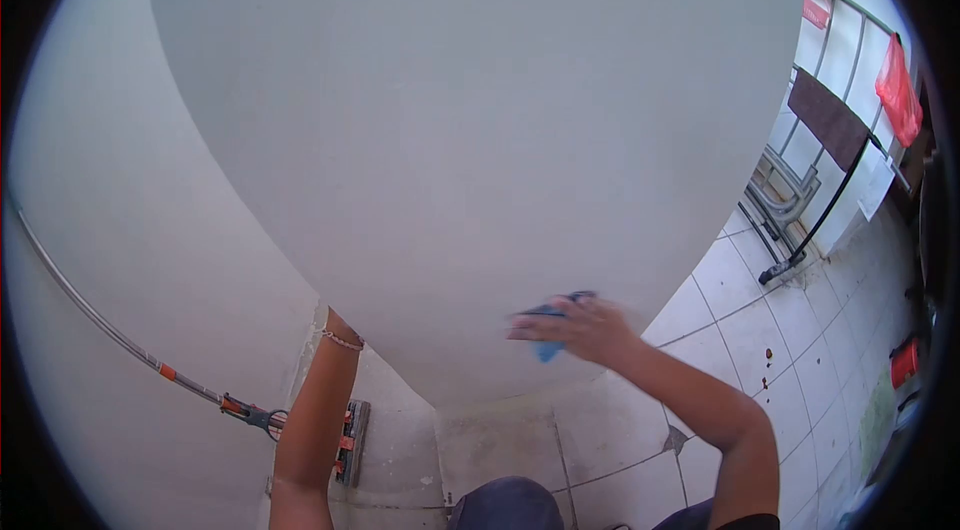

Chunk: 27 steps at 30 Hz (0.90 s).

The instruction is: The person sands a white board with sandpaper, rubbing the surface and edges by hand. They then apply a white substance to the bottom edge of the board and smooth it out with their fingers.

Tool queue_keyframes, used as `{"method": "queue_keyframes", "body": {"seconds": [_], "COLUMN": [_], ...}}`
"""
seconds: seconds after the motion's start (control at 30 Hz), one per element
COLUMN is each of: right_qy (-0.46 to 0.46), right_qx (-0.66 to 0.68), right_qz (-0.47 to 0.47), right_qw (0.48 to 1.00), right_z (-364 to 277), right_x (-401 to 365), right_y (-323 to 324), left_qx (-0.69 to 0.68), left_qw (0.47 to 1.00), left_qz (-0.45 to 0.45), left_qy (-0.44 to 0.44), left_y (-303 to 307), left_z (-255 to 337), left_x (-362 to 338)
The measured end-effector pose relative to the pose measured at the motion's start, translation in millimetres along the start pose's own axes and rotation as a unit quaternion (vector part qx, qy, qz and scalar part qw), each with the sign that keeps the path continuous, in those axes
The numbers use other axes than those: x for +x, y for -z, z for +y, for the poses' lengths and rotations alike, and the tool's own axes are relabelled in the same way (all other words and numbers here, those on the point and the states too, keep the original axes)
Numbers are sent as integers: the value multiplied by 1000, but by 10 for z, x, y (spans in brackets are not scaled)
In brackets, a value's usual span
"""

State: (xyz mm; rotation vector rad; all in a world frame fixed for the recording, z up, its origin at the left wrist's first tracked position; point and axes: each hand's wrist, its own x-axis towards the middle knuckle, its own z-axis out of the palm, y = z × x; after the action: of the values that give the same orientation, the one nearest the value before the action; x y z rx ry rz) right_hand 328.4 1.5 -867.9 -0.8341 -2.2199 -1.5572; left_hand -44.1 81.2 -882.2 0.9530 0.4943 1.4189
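My right hand (pixel 580 328) is pressed near the lower part of a large pale panel (pixel 480 150), blurred by motion. Under its fingers is a blue cloth (pixel 547 350), partly covered by the hand. My left forearm, with a bracelet (pixel 342 340) at the wrist, reaches up to the panel's left edge. The left hand itself is hidden behind that edge. Beside the left forearm, a mop (pixel 352 442) with a long metal handle leans against the pale wall (pixel 120 230) on the left.
White floor tiles (pixel 735 350) extend to the right, with small brown spots on them. Further right are a dark-backed chair (pixel 828 118), metal rails, a red plastic bag (pixel 898 95) and a red object (pixel 904 363). My knee (pixel 508 505) shows at the bottom.
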Motion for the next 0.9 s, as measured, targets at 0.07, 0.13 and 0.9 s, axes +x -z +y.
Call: {"method": "queue_keyframes", "body": {"seconds": [0.07,0.13,0.9], "right_qy": [8,6,-6], "right_qx": [10,83,36], "right_qz": [7,32,89], "right_qw": [1000,996,995], "right_z": [-359,-828,-610], "right_x": [558,1292,1321], "right_y": [56,114,175], "left_qx": [0,4,265], "left_qw": [1000,1000,874], "left_qz": [-9,-16,213], "left_qy": [12,22,-347], "left_y": [3,6,-94], "left_z": [38,72,288], "left_x": [1,-7,-166]}}
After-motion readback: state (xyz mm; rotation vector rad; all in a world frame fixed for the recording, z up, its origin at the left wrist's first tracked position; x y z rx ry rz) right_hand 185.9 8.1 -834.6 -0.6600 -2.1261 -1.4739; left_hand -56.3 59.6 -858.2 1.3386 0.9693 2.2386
